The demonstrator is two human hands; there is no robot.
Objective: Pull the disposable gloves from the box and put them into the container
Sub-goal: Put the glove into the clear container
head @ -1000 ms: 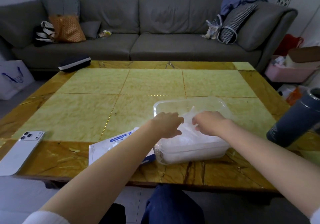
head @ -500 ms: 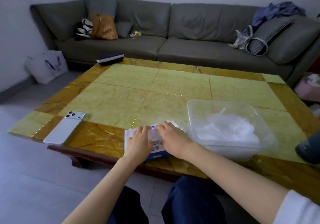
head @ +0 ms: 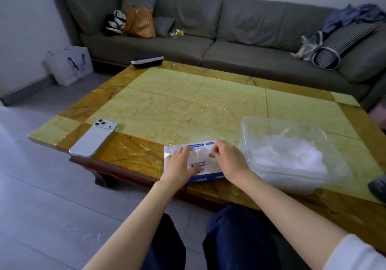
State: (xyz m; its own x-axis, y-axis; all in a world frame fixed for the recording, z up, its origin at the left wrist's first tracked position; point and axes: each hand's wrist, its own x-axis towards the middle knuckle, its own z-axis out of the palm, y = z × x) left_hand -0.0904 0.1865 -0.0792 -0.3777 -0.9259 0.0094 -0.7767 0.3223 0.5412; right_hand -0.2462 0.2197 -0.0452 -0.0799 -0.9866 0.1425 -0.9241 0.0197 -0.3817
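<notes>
A flat white and blue glove box (head: 205,170) lies at the table's near edge. My left hand (head: 179,163) rests flat on its left part, fingers straight, pressing it down. My right hand (head: 227,159) sits on the right part, its fingertips curled at the box opening, where they pinch the thin clear glove film (head: 198,154). Just to the right stands a clear plastic container (head: 334,177) with a heap of white translucent gloves (head: 286,154) inside.
A white phone (head: 94,138) lies at the table's left corner. A dark case (head: 147,59) sits at the far edge. A dark bottle (head: 378,186) shows at the right border. A grey sofa (head: 250,56) runs behind the table (head: 167,106).
Both hands have left the container and moved left onto the glove box. My view has swung left with them. The right fingertips have curled at the box opening.
</notes>
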